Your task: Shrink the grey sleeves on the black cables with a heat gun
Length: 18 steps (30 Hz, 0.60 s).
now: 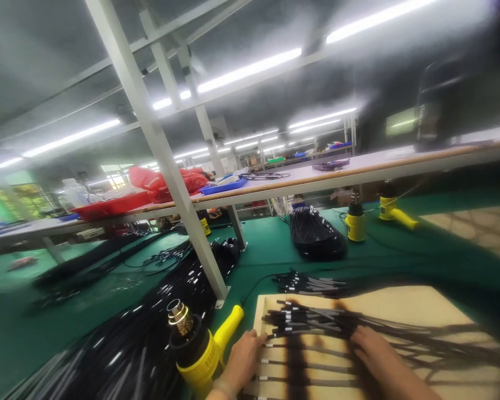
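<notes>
My left hand [245, 358] is at the left edge of a scorched wooden board [412, 303], its thumb and fingers closed on the tip of a black cable. My right hand [370, 350] is closed on the same cable farther right, beside a bundle of black cables [312, 319] with grey sleeves and white bands. Below it, several single cables [327, 365] lie spaced apart in rows across the board. Just left of my left hand stands a yellow heat gun [200, 355], nozzle upward. My right fingertips are partly blurred.
A large heap of black cables [129, 339] covers the left of the green table [262, 239]. A metal post [162, 150] rises beside it. Farther back are a coiled cable bundle [316, 236], another heat gun [355, 222], and a raised shelf [300, 183] with a red tray [112, 206].
</notes>
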### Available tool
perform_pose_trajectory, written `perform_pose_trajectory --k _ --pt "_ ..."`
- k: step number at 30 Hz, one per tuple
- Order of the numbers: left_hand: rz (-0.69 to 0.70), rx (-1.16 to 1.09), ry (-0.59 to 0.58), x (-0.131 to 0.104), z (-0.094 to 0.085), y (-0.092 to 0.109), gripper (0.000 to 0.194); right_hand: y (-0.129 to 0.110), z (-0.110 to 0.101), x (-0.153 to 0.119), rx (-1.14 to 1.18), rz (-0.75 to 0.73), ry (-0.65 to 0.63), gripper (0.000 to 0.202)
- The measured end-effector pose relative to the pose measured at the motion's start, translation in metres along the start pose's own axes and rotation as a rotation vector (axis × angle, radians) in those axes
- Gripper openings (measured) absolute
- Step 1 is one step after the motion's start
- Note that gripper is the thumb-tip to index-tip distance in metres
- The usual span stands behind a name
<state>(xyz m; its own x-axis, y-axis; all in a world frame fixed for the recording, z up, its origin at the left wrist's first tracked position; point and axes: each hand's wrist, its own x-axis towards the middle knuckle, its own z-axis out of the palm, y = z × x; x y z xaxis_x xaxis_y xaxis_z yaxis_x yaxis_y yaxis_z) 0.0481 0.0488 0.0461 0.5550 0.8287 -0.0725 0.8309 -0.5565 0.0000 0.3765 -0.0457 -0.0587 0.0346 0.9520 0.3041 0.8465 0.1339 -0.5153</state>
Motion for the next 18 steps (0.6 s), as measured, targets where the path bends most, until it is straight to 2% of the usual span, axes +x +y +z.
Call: perform_pose_trajectory --k 2,5,10,15,18 --pt "-0.03 0.003 0.036 0.003 -0.002 0.003 0.041 0.001 -0.001 0.009 -0.062 0.024 0.043 0.027" --pt "-0.052 0.028 0.076 0.012 -0.005 0.013 0.035 0.0 0.001 0.021 -0.127 0.079 0.069 0.029" --pt "-0.019 0.022 0.074 0.033 -0.003 0.036 0.025 -0.007 0.008 0.028 -0.129 0.087 0.067 0.025" --pt "-0.054 0.024 0.067 0.054 0.005 0.047 0.043 -0.011 0.008 0.016 0.103 0.002 -0.009 0.018" --pt "-0.057 0.022 0.06 0.067 0.006 0.046 0.045 -0.007 0.012 0.019 0.203 0.01 -0.024 0.018"
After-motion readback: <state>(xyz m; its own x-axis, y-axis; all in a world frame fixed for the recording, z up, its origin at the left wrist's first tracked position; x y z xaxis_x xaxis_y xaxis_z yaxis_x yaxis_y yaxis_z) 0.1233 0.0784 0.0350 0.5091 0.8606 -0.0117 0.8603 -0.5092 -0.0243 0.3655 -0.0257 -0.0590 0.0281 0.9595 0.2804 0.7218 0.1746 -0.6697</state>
